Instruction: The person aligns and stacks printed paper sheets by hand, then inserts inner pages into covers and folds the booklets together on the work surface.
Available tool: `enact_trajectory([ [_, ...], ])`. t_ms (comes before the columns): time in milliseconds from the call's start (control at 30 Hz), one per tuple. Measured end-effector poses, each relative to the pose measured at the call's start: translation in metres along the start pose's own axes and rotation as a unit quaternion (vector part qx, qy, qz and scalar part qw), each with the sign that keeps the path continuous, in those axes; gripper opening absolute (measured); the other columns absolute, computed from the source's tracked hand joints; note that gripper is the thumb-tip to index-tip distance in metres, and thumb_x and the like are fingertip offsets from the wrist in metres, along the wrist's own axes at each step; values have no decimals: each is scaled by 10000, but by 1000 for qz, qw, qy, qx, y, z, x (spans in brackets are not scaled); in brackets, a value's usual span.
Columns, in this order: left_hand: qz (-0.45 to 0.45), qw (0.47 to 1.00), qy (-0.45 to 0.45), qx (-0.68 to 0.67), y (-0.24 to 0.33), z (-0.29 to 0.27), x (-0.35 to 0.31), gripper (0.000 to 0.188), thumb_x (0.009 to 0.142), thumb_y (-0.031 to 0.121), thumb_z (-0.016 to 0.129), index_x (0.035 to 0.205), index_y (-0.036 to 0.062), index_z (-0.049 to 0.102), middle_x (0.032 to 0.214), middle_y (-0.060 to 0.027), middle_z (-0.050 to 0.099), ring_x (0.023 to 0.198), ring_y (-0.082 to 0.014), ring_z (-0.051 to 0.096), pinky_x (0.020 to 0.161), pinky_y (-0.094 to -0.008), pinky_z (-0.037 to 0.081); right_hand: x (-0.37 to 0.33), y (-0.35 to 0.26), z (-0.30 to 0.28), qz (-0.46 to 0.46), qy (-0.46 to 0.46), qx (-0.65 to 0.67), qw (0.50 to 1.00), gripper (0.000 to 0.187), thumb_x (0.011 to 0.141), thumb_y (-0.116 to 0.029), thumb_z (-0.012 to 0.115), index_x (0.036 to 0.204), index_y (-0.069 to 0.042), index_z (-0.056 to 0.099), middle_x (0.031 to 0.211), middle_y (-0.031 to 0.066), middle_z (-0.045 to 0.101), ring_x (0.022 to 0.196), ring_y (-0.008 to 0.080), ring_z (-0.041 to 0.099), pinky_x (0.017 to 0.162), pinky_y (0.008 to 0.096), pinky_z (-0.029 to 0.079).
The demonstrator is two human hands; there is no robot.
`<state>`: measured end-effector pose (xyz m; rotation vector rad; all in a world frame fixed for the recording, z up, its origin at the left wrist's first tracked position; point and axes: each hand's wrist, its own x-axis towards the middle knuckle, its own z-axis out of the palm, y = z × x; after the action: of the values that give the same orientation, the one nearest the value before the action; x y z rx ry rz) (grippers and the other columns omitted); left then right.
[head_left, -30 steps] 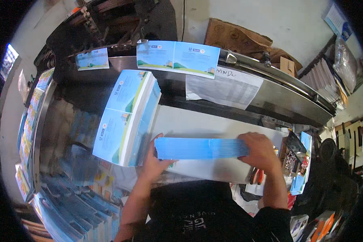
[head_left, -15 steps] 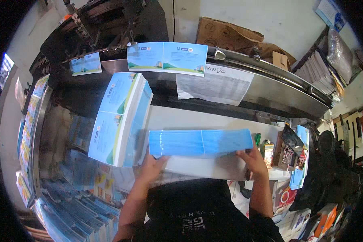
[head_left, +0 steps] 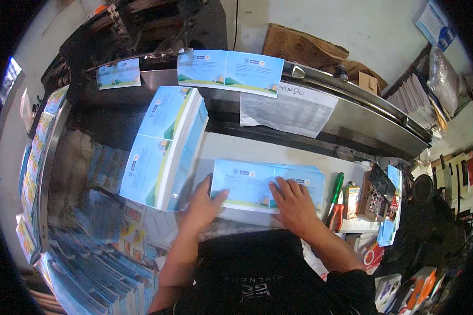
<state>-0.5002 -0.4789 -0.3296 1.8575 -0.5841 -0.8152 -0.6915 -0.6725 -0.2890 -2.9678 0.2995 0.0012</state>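
A stack of light-blue printed sheets lies face up on the white work surface in front of me, its right-hand sheets slightly fanned. My left hand is closed on its left edge, the thumb over the near left corner and the fingers partly hidden along the side. Across the right half, my right hand rests palm down with fingers stretched over the top sheet. To the left stands a taller, thick pile of the same sheets, its white side edges showing.
A green-handled screwdriver and red-handled pliers lie right of the stack, beside a small bottle and a box of odds and ends. Sample sheets and a white paper hang on the metal machine bar behind. More bundles sit lower left.
The stack was held upright with its ribbed blue edge showing, a hand at each end. Now it lies flat, and my right hand has moved left onto its top.
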Motion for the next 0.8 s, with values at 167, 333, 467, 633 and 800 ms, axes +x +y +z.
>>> enact_trajectory([
  [167, 329, 873, 261, 249, 28, 35, -55, 688, 869, 413, 715, 1382, 17, 485, 1362, -209, 509, 1264, -393, 495, 1099, -536, 321, 11, 31, -25, -32, -78, 139, 987, 596, 794, -354, 746, 1304, -98, 574, 1278, 159, 608, 1180, 352, 568, 1001, 461, 470],
  [333, 353, 855, 64, 375, -1, 81, -50, 693, 839, 462, 724, 1362, 65, 505, 1396, -173, 468, 1310, -365, 425, 1094, -607, 248, 95, 43, -94, 30, -218, -19, 975, 333, 892, -273, 616, 1160, -77, 642, 1073, 183, 687, 971, 377, 664, 899, 482, 505],
  [467, 296, 864, 25, 406, 1, 88, -37, 695, 798, 450, 749, 1340, 78, 524, 1387, -159, 474, 1319, -361, 403, 1080, -629, 251, 144, 104, -64, 31, -123, 2, 992, 316, 865, -273, 650, 1097, -59, 666, 1089, 211, 676, 1027, 393, 638, 908, 497, 488],
  [633, 305, 857, 36, 414, -8, 91, -36, 687, 791, 430, 759, 1333, 78, 529, 1390, -162, 473, 1320, -361, 403, 1080, -631, 255, 164, 133, -29, -25, -151, 68, 986, 385, 824, -294, 701, 1120, -49, 673, 1118, 222, 662, 1090, 404, 606, 952, 483, 469],
  [800, 299, 854, 25, 425, -5, 90, -35, 677, 790, 413, 765, 1334, 82, 533, 1397, -168, 467, 1322, -365, 401, 1083, -631, 252, 163, 131, -45, -15, -163, 90, 982, 418, 859, -300, 671, 1184, -37, 659, 1163, 209, 659, 1113, 405, 592, 983, 457, 454],
])
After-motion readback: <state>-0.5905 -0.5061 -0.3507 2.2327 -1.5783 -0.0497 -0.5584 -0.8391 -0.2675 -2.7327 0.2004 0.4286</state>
